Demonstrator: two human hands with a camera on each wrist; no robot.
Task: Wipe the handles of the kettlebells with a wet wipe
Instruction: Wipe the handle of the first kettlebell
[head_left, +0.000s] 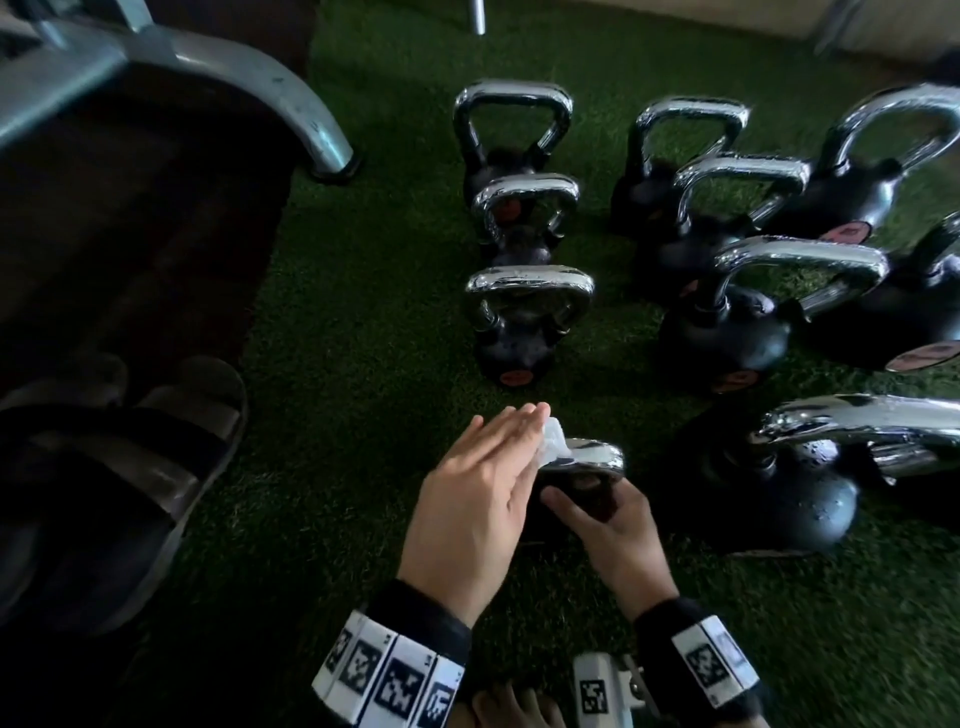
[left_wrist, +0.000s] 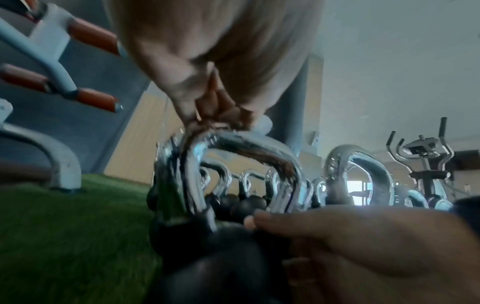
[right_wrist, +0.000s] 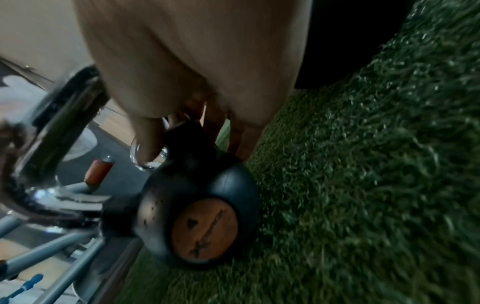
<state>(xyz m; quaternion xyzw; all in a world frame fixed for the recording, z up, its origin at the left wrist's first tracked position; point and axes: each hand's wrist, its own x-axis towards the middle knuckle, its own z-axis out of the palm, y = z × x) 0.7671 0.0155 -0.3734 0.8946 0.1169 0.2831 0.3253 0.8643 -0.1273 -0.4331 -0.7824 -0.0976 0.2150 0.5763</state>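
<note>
The nearest small black kettlebell (right_wrist: 197, 197) stands on green turf, its chrome handle (head_left: 597, 454) wet and shiny. My left hand (head_left: 519, 431) lies over the left end of that handle with a white wet wipe (head_left: 553, 439) under its fingers. In the left wrist view thumb and fingers (left_wrist: 213, 115) pinch down on the top of the handle (left_wrist: 233, 142). My right hand (head_left: 597, 514) grips the kettlebell's black body just below the handle, thumb on one side and fingers on the other (right_wrist: 241, 139). Most of the body is hidden under my hands in the head view.
Several more chrome-handled kettlebells (head_left: 524, 312) stand in two rows ahead and to the right, the closest (head_left: 779, 499) beside my right hand. A grey machine leg (head_left: 322, 135) and dark sandals (head_left: 156, 441) are on the left. An exercise machine (left_wrist: 426, 160) stands farther off.
</note>
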